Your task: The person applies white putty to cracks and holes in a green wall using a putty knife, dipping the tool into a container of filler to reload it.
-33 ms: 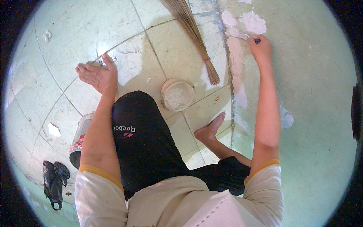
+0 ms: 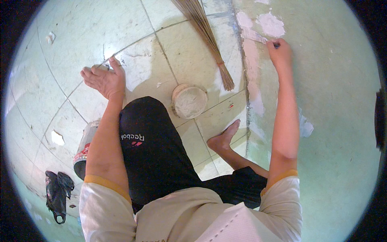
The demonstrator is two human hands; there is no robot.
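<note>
My right hand (image 2: 280, 54) is closed around the dark handle of a putty knife (image 2: 255, 36). The blade points left and lies against the pale green wall, over a strip of pinkish filler (image 2: 252, 60) along the wall's foot. Just above the hand is a rounded patch of filler (image 2: 271, 25). My left hand (image 2: 104, 80) is over the floor tiles at the left, palm up, thumb apart and fingers partly bent, with nothing visible in it. Between my arms a round bowl (image 2: 190, 103), coated inside with pale paste, sits on the tiles.
A stick broom (image 2: 215, 52) lies on the tiles near the wall. Beside my left forearm is a can (image 2: 82, 147), partly hidden by the arm. A black plastic bag (image 2: 56, 193) and a white scrap (image 2: 57, 138) lie at the left. My bare foot (image 2: 225, 137) rests near the wall.
My right hand and the putty knife have shifted slightly to the right. The left hand and the bowl have stayed in place.
</note>
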